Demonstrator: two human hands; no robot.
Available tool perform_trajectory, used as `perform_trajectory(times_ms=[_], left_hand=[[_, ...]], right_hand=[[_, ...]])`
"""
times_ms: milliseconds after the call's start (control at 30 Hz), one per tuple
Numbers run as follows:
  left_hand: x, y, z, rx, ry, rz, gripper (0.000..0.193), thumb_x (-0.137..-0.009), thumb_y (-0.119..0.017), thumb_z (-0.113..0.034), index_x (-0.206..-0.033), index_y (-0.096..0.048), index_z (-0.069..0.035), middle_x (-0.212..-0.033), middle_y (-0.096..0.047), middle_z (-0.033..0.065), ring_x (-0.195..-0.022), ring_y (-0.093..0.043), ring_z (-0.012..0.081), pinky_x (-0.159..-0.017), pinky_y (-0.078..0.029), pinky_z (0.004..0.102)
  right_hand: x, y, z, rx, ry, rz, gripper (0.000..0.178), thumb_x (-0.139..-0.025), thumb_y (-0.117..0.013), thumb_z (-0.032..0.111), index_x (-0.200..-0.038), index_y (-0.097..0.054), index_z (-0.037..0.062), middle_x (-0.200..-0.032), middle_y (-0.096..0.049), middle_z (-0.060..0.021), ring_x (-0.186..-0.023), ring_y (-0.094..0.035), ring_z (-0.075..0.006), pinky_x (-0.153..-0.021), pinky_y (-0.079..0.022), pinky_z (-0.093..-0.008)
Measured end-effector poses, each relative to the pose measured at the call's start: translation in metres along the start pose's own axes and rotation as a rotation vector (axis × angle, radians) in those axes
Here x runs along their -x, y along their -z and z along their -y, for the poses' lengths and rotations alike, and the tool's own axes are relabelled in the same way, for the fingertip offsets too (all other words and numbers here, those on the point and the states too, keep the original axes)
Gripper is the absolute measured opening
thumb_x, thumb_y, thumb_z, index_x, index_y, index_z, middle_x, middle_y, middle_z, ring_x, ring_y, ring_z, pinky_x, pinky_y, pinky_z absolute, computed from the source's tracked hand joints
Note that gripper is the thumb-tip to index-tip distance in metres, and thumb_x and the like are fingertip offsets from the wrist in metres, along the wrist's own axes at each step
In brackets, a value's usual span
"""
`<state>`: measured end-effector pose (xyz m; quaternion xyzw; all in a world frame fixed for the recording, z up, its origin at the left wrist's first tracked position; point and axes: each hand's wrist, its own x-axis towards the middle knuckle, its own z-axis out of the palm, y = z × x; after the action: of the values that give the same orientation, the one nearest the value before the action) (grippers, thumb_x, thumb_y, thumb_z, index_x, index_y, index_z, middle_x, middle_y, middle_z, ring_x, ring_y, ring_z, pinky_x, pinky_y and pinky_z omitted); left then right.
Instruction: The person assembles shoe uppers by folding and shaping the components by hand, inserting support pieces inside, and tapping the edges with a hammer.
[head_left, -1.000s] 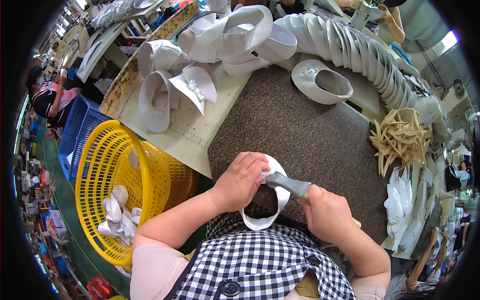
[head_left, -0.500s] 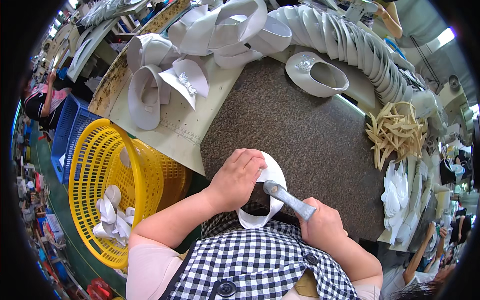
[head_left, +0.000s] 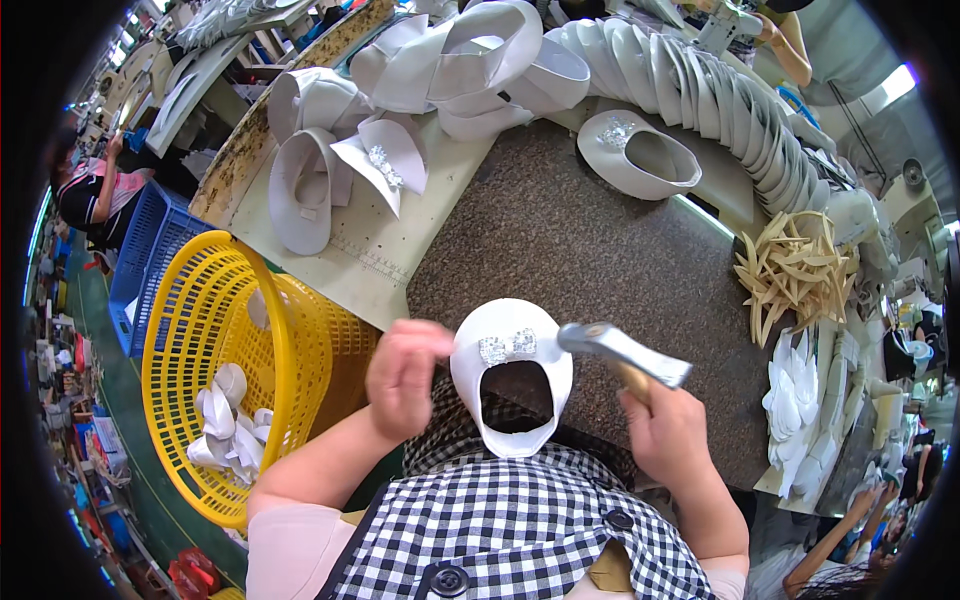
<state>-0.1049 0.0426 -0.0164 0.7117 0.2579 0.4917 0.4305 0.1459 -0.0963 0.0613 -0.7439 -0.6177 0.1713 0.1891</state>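
Observation:
A white shoe upper point(head_left: 470, 375) with an oval opening lies at the near edge of the dark speckled worktable point(head_left: 560, 240), toward me. A sparkling bow ornament point(head_left: 508, 346) sits on its broad front part. To its left is my left hand point(head_left: 402, 380), off the upper and holding nothing I can see; its fingers are partly stretched and blurred. My right hand point(head_left: 668, 430) grips the wooden handle of a hammer point(head_left: 640, 358). The metal head is raised at the right side of the upper, its face close to the bow.
A yellow basket point(head_left: 285, 375) at the left holds white pieces, beside a blue crate point(head_left: 160, 235). More white uppers point(head_left: 300, 190) lie on the far-left board, and one decorated upper point(head_left: 640, 165) at the back. A long row of white uppers point(head_left: 690, 90) curves right toward beige curved strips point(head_left: 795, 265).
My left hand has let go of the upper and moved left. The upper now shows its bow side. The hammer has swung up and right, its head turned.

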Motion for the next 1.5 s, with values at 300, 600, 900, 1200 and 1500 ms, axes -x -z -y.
perform_trajectory(times_ms=[300, 600, 900, 1200, 1500], left_hand=[[0.055, 0.011, -0.012, 0.617, 0.997, 0.158, 0.043, -0.103, -0.034, -0.037, -0.115, -0.054, 0.000, -0.105, -0.064, 0.0141, -0.100, -0.061, 0.0225, -0.093, -0.047, 0.0353], [-0.016, -0.026, -0.038, 0.735, 0.918, 0.289, 0.025, -0.096, -0.055, -0.016, -0.117, -0.053, -0.002, -0.103, -0.061, 0.0054, -0.095, -0.058, 0.0131, -0.087, -0.047, 0.0288], [-0.045, -0.054, -0.003, 0.632, 1.001, 0.127, 0.020, -0.100, -0.046, -0.021, -0.103, -0.056, -0.003, -0.073, -0.055, 0.0017, -0.057, -0.052, 0.0099, -0.054, -0.044, 0.0233], [-0.064, -0.053, -0.007, 0.666, 0.744, -0.200, 0.029, -0.101, -0.044, -0.036, -0.091, -0.054, -0.011, -0.051, -0.042, -0.0011, -0.037, -0.038, 0.0094, -0.036, -0.032, 0.0238], [-0.060, -0.075, -0.012, 0.702, 0.661, -0.175, 0.025, -0.102, -0.043, -0.027, -0.115, -0.045, -0.006, -0.107, -0.058, 0.0064, -0.096, -0.059, 0.0139, -0.084, -0.050, 0.0312]], right_hand=[[0.009, -0.008, -0.026, 0.001, -0.123, -0.190, 0.020, -0.087, -0.062, 0.014, -0.103, -0.063, 0.0007, -0.078, -0.062, -0.0161, -0.069, -0.062, -0.0332, -0.063, -0.048, -0.0378], [0.019, -0.006, -0.041, 0.007, -0.217, -0.264, 0.016, -0.089, -0.061, 0.015, -0.099, -0.059, 0.0028, -0.077, -0.061, -0.0174, -0.069, -0.062, -0.0349, -0.062, -0.048, -0.0396], [0.025, -0.004, -0.049, -0.004, -0.286, -0.313, 0.016, -0.089, -0.060, 0.018, -0.090, -0.053, 0.0035, -0.078, -0.061, -0.0175, -0.071, -0.062, -0.0381, -0.061, -0.048, -0.0453], [0.012, 0.000, -0.086, 0.131, -0.261, -0.530, 0.025, -0.088, -0.062, 0.021, -0.103, -0.059, 0.0021, -0.093, -0.064, -0.0170, -0.084, -0.063, -0.0366, -0.071, -0.050, -0.0433], [0.011, 0.012, -0.085, 0.349, -0.275, -0.450, 0.027, -0.086, -0.064, 0.022, -0.106, -0.062, 0.0036, -0.101, -0.063, -0.0140, -0.093, -0.058, -0.0319, -0.081, -0.048, -0.0402]])
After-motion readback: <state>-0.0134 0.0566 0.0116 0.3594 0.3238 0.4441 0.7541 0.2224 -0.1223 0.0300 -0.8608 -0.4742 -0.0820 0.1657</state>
